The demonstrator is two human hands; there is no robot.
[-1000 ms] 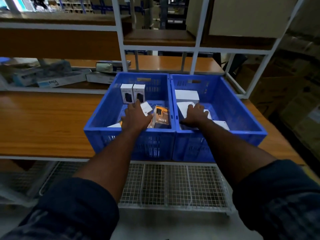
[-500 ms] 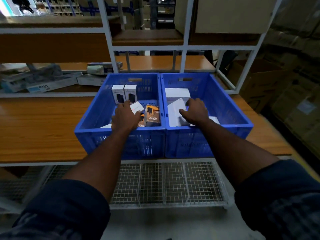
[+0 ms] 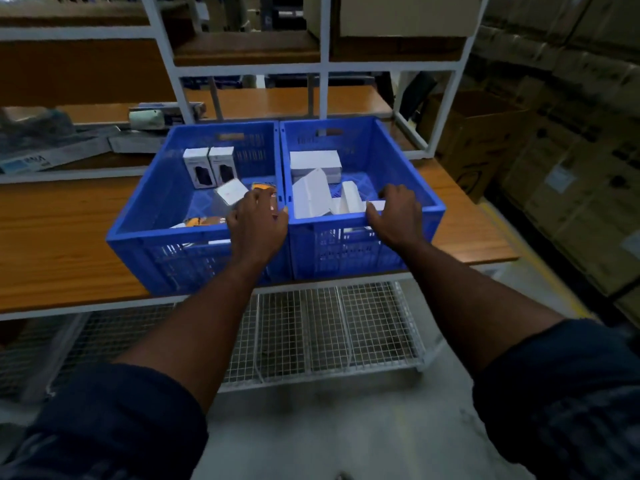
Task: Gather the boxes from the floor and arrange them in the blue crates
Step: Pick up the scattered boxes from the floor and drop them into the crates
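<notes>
Two blue crates are set side by side, touching, near the front edge of the worktop [image 3: 52, 244]. Boxes are already held in both. In the left crate [image 3: 156, 233], two upright white boxes [image 3: 211, 167] are stood against the back wall, a tilted white box [image 3: 231, 191] is seen in the middle, and orange boxes [image 3: 202, 221] lie toward the near wall. In the right crate [image 3: 332, 244], several plain white boxes [image 3: 311, 197] are heaped loosely, some flat and some on edge.

The left hand [image 3: 258, 226] is placed over the near right corner of the left crate, its fingers loosely extended with nothing seen gripped. The right hand [image 3: 396, 216] is placed at the near rim of the right crate, fingers bent down beside a white edge; whether anything is pinched cannot be told.

No box is seen on the visible patch of floor [image 3: 311, 438]. Gathering is judged largely done, while the tidying of leaning and heaped boxes is judged left to do.
</notes>
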